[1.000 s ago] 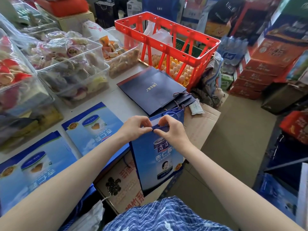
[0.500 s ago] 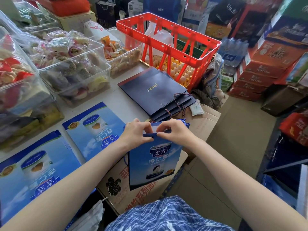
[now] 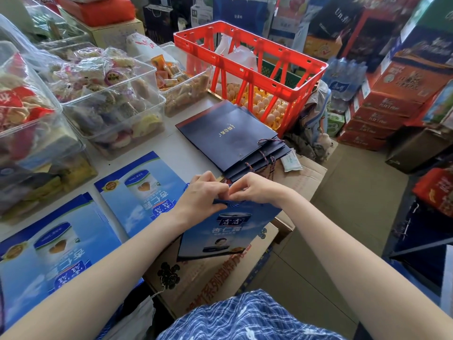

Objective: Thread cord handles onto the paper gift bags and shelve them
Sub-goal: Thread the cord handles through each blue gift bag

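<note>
Both hands, left hand (image 3: 203, 192) and right hand (image 3: 255, 188), pinch the blue paper gift bag (image 3: 225, 231) rim and thin blue cord (image 3: 236, 204); a slip could unthread it.

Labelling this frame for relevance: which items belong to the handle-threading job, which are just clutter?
Job:
left hand and right hand, pinching at the blue gift bag top edge
flat blue bags
navy bag stack

Clutter:
red crate
eggs
snack tubs
cardboard box
</note>
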The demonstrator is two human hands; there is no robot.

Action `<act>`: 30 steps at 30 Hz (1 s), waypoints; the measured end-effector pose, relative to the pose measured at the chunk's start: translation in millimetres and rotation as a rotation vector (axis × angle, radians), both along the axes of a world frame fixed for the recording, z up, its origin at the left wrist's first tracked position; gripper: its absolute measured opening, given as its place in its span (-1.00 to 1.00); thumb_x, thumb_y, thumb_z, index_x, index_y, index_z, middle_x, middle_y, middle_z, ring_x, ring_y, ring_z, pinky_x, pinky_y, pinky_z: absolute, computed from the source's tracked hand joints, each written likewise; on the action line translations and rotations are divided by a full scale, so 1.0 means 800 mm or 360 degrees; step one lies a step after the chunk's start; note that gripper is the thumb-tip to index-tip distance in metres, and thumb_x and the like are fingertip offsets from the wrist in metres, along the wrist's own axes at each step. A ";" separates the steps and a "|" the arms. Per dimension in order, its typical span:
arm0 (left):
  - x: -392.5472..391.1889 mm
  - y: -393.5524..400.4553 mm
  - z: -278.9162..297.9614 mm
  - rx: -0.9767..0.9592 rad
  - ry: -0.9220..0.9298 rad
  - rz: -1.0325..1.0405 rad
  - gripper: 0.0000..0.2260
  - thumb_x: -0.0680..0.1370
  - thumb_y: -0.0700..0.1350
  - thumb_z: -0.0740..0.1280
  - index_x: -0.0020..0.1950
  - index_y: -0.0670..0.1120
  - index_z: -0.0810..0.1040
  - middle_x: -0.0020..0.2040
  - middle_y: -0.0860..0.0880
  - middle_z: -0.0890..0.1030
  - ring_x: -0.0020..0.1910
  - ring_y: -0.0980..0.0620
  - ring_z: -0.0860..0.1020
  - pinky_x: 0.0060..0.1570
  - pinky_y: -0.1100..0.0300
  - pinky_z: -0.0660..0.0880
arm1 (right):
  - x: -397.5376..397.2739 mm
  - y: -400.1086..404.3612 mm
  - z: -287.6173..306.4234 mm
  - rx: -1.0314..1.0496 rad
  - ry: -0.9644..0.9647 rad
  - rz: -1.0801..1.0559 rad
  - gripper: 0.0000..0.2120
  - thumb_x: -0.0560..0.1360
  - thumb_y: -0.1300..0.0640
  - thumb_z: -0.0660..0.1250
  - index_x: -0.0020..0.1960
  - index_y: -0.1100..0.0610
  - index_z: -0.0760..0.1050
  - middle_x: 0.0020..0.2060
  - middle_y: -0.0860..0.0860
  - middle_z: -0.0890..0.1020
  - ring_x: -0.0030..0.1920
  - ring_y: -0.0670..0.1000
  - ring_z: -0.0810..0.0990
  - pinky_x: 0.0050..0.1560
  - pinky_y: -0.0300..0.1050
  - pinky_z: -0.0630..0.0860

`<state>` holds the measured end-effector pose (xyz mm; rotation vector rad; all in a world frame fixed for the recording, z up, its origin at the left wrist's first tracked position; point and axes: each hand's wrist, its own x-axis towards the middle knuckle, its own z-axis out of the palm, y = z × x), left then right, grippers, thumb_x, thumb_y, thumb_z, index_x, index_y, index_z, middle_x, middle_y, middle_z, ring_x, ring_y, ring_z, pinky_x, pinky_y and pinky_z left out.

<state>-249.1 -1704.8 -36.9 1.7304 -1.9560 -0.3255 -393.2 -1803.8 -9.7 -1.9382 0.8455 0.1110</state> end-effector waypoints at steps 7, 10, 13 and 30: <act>0.002 0.000 -0.008 -0.0049 -0.0015 -0.0097 -0.84 0.33 -0.19 0.52 -0.22 -0.12 0.56 -0.27 0.18 0.41 -0.09 -0.05 0.42 -0.04 0.09 0.27 | 0.005 0.002 0.001 -0.0071 0.0087 -0.0028 -0.88 0.47 0.24 0.35 -0.19 0.09 0.62 -0.38 -0.09 0.56 -0.36 -0.19 0.45 -0.31 -0.37 0.36; 0.004 -0.003 -0.008 0.0048 0.0030 -0.0106 -0.86 0.38 -0.17 0.49 -0.18 -0.12 0.55 -0.24 0.14 0.45 -0.05 -0.01 0.38 -0.02 0.12 0.26 | 0.008 0.002 0.004 -0.0077 0.0115 -0.0049 -0.84 0.46 0.25 0.35 -0.26 0.06 0.60 -0.44 -0.11 0.52 -0.41 -0.19 0.42 -0.36 -0.40 0.33; 0.007 -0.003 -0.006 0.0145 0.0071 -0.0073 -0.88 0.39 -0.16 0.48 -0.18 -0.12 0.55 -0.18 0.05 0.42 -0.03 0.07 0.31 -0.03 0.20 0.20 | 0.012 0.001 0.002 0.0001 0.0152 -0.0083 -0.87 0.46 0.22 0.38 -0.24 0.08 0.62 -0.35 -0.02 0.56 -0.32 -0.10 0.44 -0.29 -0.29 0.39; 0.034 -0.003 -0.033 0.0364 0.0338 0.0092 -0.81 0.43 -0.17 0.45 -0.21 0.02 0.46 -0.20 0.07 0.40 -0.05 0.09 0.33 -0.13 0.30 0.33 | 0.014 -0.008 -0.009 -0.0327 0.0090 -0.0294 -0.91 0.47 0.18 0.39 -0.16 0.20 0.63 -0.39 -0.05 0.60 -0.41 -0.15 0.53 -0.35 -0.37 0.45</act>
